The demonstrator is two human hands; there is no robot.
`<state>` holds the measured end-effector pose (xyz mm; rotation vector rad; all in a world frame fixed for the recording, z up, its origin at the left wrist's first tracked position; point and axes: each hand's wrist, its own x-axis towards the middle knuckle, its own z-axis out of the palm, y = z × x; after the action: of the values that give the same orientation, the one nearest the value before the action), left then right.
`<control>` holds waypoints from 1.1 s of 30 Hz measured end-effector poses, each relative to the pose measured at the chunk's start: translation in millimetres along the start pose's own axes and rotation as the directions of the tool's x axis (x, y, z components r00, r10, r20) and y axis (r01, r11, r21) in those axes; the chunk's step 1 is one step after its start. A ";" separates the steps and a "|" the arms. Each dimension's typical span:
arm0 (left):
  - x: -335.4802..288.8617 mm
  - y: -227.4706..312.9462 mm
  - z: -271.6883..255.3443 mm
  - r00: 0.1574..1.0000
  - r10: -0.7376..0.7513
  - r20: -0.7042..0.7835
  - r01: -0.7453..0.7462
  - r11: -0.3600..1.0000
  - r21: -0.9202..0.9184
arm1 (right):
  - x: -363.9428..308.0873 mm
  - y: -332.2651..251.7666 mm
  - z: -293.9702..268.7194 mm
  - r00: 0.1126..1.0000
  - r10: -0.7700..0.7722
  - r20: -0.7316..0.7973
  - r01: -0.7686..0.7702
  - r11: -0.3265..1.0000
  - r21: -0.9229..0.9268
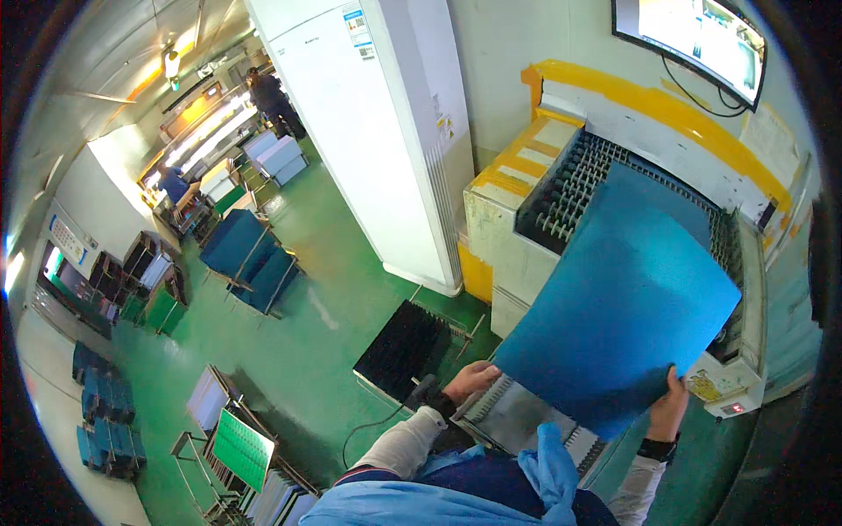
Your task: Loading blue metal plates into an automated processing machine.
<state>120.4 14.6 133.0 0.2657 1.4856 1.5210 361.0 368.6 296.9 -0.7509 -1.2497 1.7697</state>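
A large, smooth blue sheet [618,307] is tilted between my hands, its far part over the roller bed of a machine. My left hand [471,379] pinches its left near corner; some of the fingertips are hidden. At the right near edge my right hand [669,408] grips the sheet, with the thumb on top. Another blue sheet [693,215] lies behind it on the rollers [574,188]. Under the near edge, close to my body, stands a slotted rack [526,421] with a grey panel in it.
A tall white cabinet unit [351,131] stands left of the machine. A black slotted rack [403,351] is on the green floor. Racks with blue panels [241,250] and a green panel [244,447] stand to the left. A screen [702,39] hangs above; a person [272,101] is far back.
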 end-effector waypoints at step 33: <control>-14.2 38.2 75.7 0.924 0.193 0.328 0.063 0.773 -0.631 | -45.0 54.4 -23.0 0.938 0.345 0.022 -0.346 0.934 0.093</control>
<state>164.5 61.4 190.1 0.1890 0.6027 1.8166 386.5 330.6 238.5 -0.9563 -1.0741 2.0986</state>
